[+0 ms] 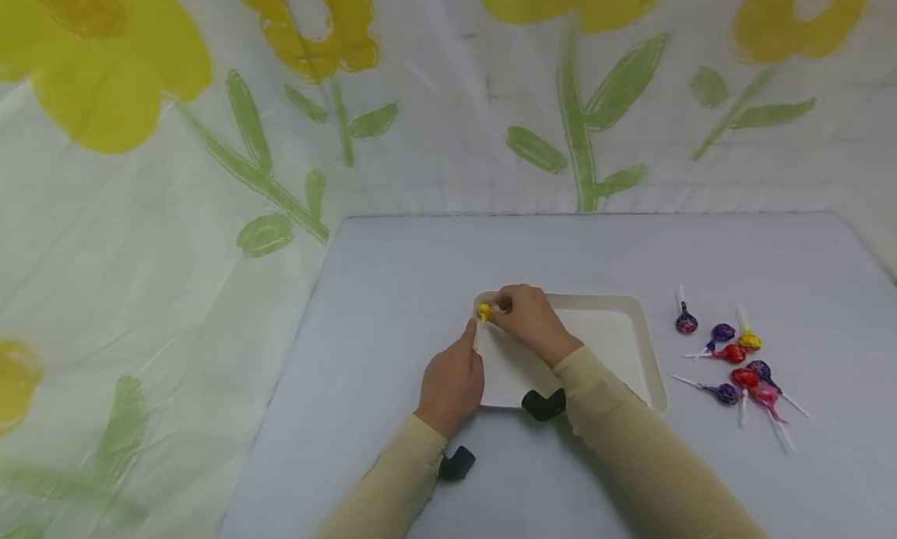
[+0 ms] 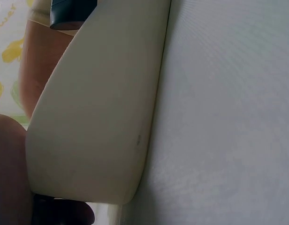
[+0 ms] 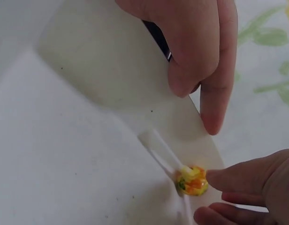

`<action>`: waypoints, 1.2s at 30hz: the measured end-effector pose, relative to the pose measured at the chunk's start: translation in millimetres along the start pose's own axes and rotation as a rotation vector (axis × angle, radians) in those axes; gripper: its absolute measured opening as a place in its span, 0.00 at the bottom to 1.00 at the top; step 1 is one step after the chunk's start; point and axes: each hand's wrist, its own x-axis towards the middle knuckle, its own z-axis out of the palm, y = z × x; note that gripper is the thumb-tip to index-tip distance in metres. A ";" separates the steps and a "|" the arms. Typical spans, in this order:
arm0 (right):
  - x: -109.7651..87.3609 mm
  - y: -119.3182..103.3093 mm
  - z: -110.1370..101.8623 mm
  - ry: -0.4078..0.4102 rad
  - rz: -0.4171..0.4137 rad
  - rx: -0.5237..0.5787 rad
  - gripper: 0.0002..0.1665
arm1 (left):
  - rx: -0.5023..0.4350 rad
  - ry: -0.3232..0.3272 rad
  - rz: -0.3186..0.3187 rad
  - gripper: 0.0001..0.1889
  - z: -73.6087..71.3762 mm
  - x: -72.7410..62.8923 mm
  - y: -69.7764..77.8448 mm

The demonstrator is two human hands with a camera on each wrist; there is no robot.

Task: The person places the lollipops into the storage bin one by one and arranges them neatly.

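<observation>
With the right hand [image 1: 529, 319] apart beside the round yellow-wrapped lollipop [image 3: 193, 181], ease off gently (left hand [image 1: 452, 382]: can't tell its grip), keeping the rectangular white tray [image 1: 603, 340] steady.

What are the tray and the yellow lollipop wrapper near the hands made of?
The tray looks like smooth, dull plastic, going by its off-white colour and rounded corners; coated metal is possible. The wrapper seems thin plastic film or foil: it's shiny and crinkled.
</observation>
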 end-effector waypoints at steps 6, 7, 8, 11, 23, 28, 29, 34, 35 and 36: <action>-2.8 -1.1 -4.8 0.014 -0.006 -0.006 0.18 | 0.015 0.011 -0.010 0.27 -1.7 0.2 -4.4; -3.5 -0.3 -6.2 0.016 -0.001 -0.006 0.18 | 0.016 0.011 -0.009 0.27 -1.8 0.6 -4.2; -4.8 0.3 -7.7 0.018 0.004 -0.005 0.19 | 0.015 0.010 -0.007 0.27 -1.9 0.9 -3.9; -7.7 3.0 -11.4 0.026 0.011 0.001 0.19 | 0.015 0.015 0.001 0.27 -1.1 1.5 -3.5; -23.7 16.1 -28.8 0.103 0.012 0.007 0.19 | 0.017 0.014 -0.018 0.27 0.3 -0.4 1.3; -32.6 22.1 -39.5 0.131 0.029 0.023 0.20 | 0.012 0.008 -0.019 0.27 0.7 -1.7 3.6; -34.3 23.5 -41.6 0.139 0.031 0.018 0.20 | 0.009 0.009 -0.019 0.27 1.0 -1.9 3.8; -40.9 31.1 -52.3 0.166 0.035 0.008 0.20 | -0.011 0.010 -0.027 0.27 2.9 -1.7 3.8; -41.9 33.0 -54.4 0.170 0.033 0.007 0.20 | -0.016 0.009 -0.031 0.27 3.1 -1.7 3.9; -42.6 35.1 -56.4 0.174 0.032 0.006 0.20 | -0.020 0.008 -0.035 0.27 3.4 -1.6 4.0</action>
